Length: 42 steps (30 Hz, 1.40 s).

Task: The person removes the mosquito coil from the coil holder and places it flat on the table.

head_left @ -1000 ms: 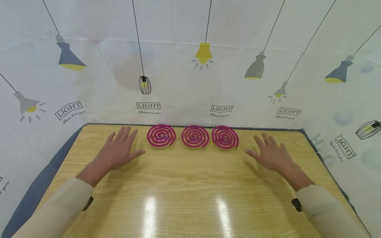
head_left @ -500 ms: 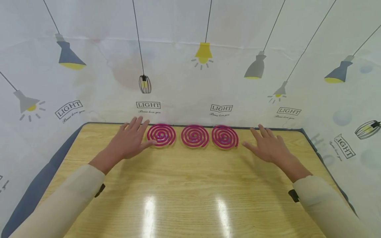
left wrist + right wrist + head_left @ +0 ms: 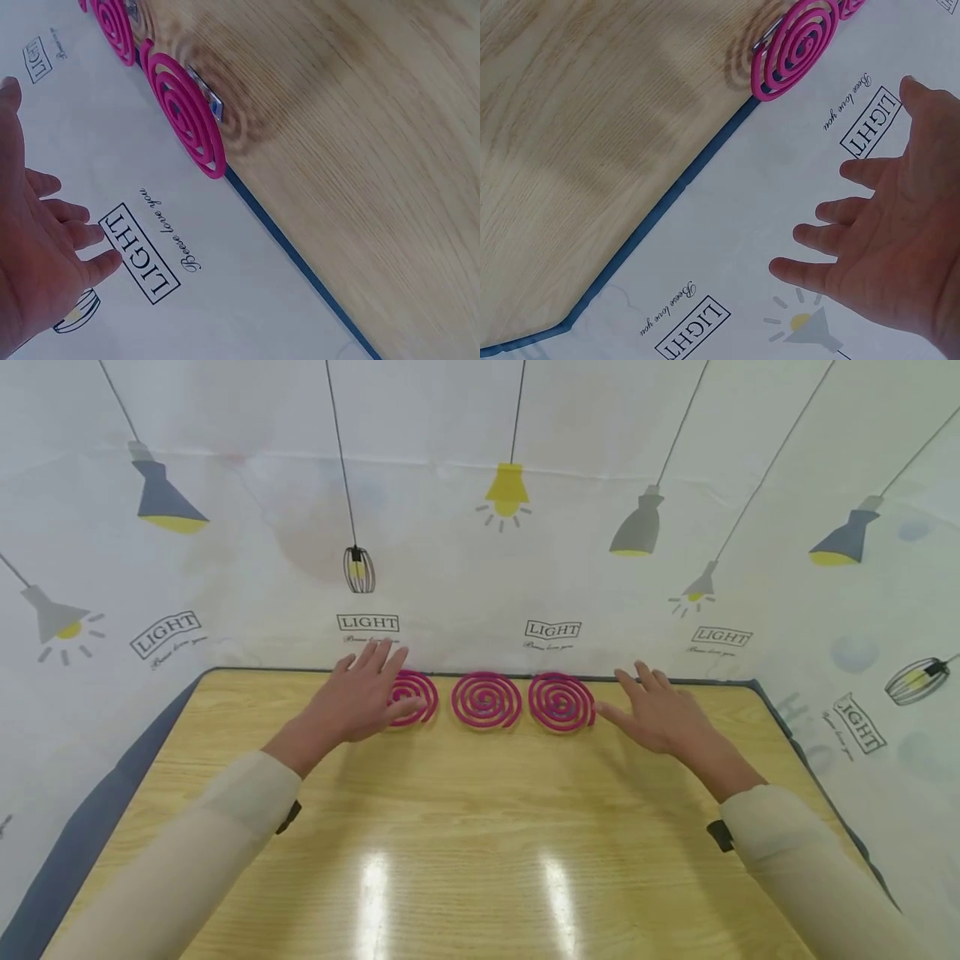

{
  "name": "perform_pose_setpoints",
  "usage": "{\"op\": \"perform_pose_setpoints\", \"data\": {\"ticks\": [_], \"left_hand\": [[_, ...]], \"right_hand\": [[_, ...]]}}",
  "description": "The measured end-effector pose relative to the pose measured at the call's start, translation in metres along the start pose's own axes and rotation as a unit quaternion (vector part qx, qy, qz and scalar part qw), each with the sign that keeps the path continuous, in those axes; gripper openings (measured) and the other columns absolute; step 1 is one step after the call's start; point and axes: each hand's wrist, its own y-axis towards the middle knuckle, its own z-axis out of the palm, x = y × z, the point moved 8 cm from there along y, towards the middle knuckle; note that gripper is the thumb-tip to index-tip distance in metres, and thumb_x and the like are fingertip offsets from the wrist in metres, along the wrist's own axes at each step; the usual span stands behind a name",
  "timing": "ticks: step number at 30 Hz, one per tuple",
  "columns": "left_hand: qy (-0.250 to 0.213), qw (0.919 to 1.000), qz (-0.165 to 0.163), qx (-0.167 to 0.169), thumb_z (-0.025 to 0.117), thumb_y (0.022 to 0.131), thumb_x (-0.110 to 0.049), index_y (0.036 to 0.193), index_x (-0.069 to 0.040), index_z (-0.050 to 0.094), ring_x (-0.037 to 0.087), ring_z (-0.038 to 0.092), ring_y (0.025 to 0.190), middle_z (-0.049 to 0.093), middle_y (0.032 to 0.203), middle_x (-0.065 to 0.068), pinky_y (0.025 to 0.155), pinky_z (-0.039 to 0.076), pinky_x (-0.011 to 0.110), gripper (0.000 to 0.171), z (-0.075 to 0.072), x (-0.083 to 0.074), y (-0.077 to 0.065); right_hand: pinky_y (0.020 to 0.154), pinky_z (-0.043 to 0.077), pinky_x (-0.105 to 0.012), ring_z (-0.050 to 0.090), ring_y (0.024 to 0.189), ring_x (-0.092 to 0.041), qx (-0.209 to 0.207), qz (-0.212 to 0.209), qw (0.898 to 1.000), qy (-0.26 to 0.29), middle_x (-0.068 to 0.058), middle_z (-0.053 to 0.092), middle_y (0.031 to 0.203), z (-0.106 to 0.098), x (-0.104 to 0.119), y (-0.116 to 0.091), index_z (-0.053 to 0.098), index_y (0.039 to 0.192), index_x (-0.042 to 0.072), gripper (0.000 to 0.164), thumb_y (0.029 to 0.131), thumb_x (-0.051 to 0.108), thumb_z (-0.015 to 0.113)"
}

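Three magenta mosquito coils sit in a row at the table's far edge: a left coil (image 3: 431, 690), a middle coil (image 3: 486, 700) and a right coil (image 3: 561, 702). My left hand (image 3: 352, 702) hovers with straight, spread fingers, its thumb overlapping the left coil and hiding part of it in the head view. Fingers also spread, my right hand (image 3: 660, 718) is beside the right coil, thumb tip right at its outer end. In the left wrist view a small shiny metal piece (image 3: 206, 96) shows under the nearest coil (image 3: 184, 112). Neither hand grips anything.
The pale wooden table (image 3: 465, 827) has a dark blue edge strip (image 3: 660, 206). A white printed cloth (image 3: 450, 552) with lamp pictures rises right behind the coils and along both sides.
My left hand has moved right and forward, from beside the left coil to over it. The right hand has shifted slightly left and forward, up to the right coil. The coils stay in place.
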Motion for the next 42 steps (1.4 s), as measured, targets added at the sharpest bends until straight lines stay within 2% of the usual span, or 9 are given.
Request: {"op": "perform_pose_setpoints", "data": {"ticks": [11, 20, 25, 30, 35, 42], "left_hand": [[-0.037, 0.9992, -0.005, 0.014, 0.034, 0.097, -0.065, 0.156, -0.007, 0.014, 0.039, 0.015, 0.148, 0.013, 0.161, 0.022, 0.116, 0.022, 0.062, 0.085, 0.007, -0.013, 0.026], [-0.073, 0.9971, -0.022, -0.001, 0.034, 0.099, -0.06, 0.155, -0.005, 0.016, 0.036, 0.019, 0.147, 0.019, 0.159, 0.021, 0.117, 0.022, 0.059, 0.08, 0.02, -0.015, 0.043], [-0.087, 0.9957, -0.027, -0.016, 0.036, 0.1, -0.058, 0.155, -0.006, 0.019, 0.034, 0.02, 0.147, 0.022, 0.159, 0.019, 0.117, 0.023, 0.056, 0.078, 0.022, -0.019, 0.049], [-0.103, 0.9938, -0.034, -0.021, 0.03, 0.098, -0.064, 0.155, -0.007, 0.019, 0.031, 0.021, 0.147, 0.022, 0.16, 0.017, 0.118, 0.023, 0.053, 0.081, 0.022, -0.024, 0.056], [-0.134, 0.9888, -0.047, -0.044, 0.033, 0.099, -0.061, 0.154, -0.007, 0.025, 0.03, 0.027, 0.145, 0.03, 0.157, 0.015, 0.116, 0.027, 0.054, 0.078, 0.02, -0.028, 0.061], [-0.186, 0.9781, -0.074, -0.055, 0.035, 0.1, -0.057, 0.153, -0.008, 0.027, 0.031, 0.03, 0.144, 0.032, 0.156, 0.014, 0.117, 0.026, 0.054, 0.072, 0.024, -0.031, 0.066]], "right_hand": [[0.11, 0.027, -0.068, 0.013, 0.143, -0.05, 0.018, 0.009, 0.999, 0.043, -0.029, 0.008, 0.159, 0.002, 0.01, 0.015, 0.017, 0.156, 0.006, 0.093, 0.093, 0.074, 0.022], [0.112, 0.024, -0.068, 0.011, 0.145, -0.048, 0.034, 0.021, 0.994, 0.098, -0.028, 0.005, 0.159, 0.008, 0.015, 0.025, 0.014, 0.156, 0.006, 0.093, 0.093, 0.074, 0.021], [0.114, 0.02, -0.066, 0.012, 0.144, -0.049, 0.035, 0.029, 0.991, 0.125, -0.03, 0.006, 0.158, 0.011, 0.01, 0.033, 0.015, 0.155, 0.003, 0.093, 0.094, 0.073, 0.02], [0.116, 0.014, -0.064, 0.008, 0.145, -0.047, 0.033, 0.028, 0.985, 0.166, -0.03, 0.006, 0.159, 0.009, 0.001, 0.038, 0.011, 0.155, 0.002, 0.093, 0.095, 0.072, 0.018], [0.118, 0.009, -0.062, 0.005, 0.147, -0.045, 0.03, 0.031, 0.975, 0.217, -0.026, 0.008, 0.16, 0.005, -0.009, 0.037, 0.009, 0.155, 0.001, 0.091, 0.096, 0.069, 0.019], [0.116, 0.012, -0.065, 0.011, 0.145, -0.047, 0.02, 0.061, 0.959, 0.275, -0.022, 0.013, 0.161, 0.007, -0.021, 0.034, 0.009, 0.157, 0.009, 0.089, 0.095, 0.072, 0.018]]}}
